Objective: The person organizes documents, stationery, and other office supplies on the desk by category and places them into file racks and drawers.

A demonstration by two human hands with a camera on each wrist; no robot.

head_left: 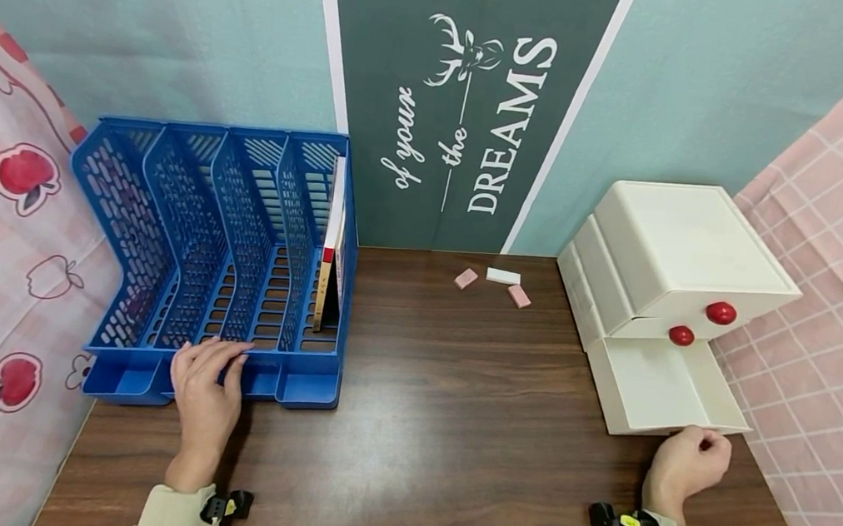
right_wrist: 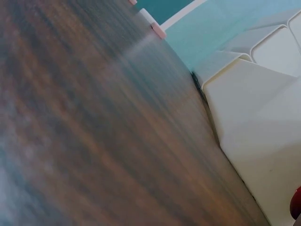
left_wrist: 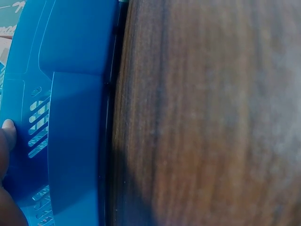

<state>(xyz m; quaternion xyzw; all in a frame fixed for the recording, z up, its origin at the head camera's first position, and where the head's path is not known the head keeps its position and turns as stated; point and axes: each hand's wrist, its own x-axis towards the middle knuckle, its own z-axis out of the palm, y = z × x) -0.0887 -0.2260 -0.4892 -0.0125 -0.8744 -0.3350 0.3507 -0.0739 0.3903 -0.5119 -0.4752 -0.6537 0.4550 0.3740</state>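
Observation:
At the left, a blue file rack (head_left: 239,280) stands on the table. My left hand (head_left: 205,394) grips its front rim, the fingers bent over the edge; a fingertip (left_wrist: 8,127) shows against the blue plastic in the left wrist view. At the right is a white drawer unit (head_left: 695,237) with red knobs. Its bottom drawer (head_left: 662,384) is pulled out. My right hand (head_left: 688,470), fingers curled, pinches that drawer's front at the knob, which the hand covers in the head view. The right wrist view catches a red knob (right_wrist: 295,203) at its edge.
Books (head_left: 330,255) lean in the rack's rightmost slot. Near the back edge lie two pink erasers (head_left: 466,279) and a white one (head_left: 503,276). Wood-grain tabletop (head_left: 414,429) spans between rack and drawers. Pink checked curtains hang at both sides.

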